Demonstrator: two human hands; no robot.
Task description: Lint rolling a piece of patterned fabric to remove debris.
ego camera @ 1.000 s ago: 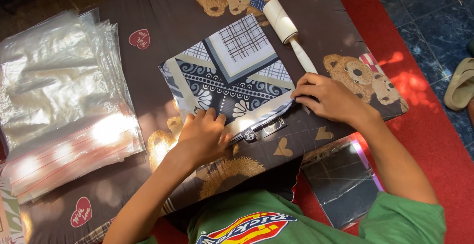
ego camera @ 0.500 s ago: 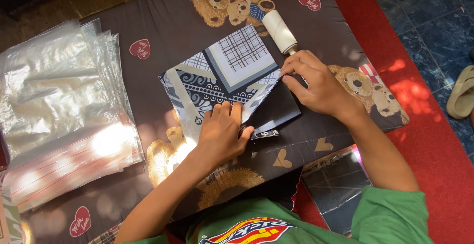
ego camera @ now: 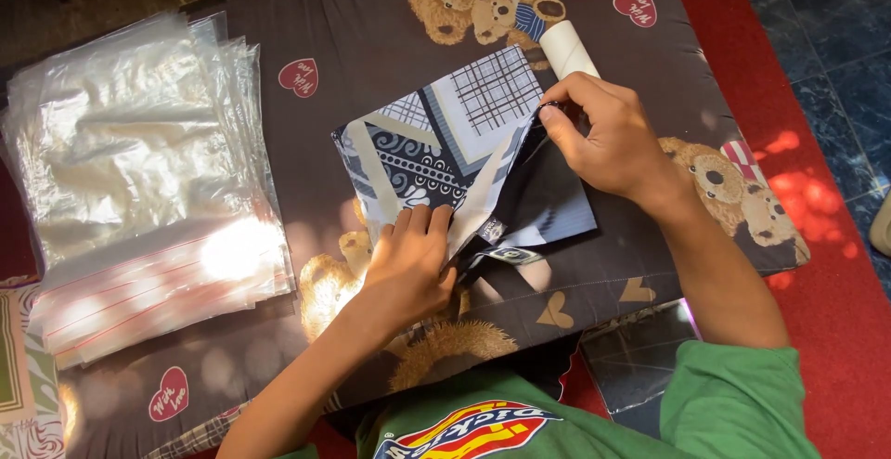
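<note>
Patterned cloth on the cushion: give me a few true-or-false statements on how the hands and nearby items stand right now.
1. The right hand pinches the upper right edge of the patterned cloth. True.
2. The left hand lies flat on the stack of clear plastic bags. False: it presses on the cloth's lower edge; the bags lie apart, further left.
3. The white roller lies partly behind the right hand. True.
4. The cloth lies on bare blue tile. False: it lies on a brown cushion printed with teddy bears.
5. A dark underside shows beneath the cloth's lifted right side. True.
</note>
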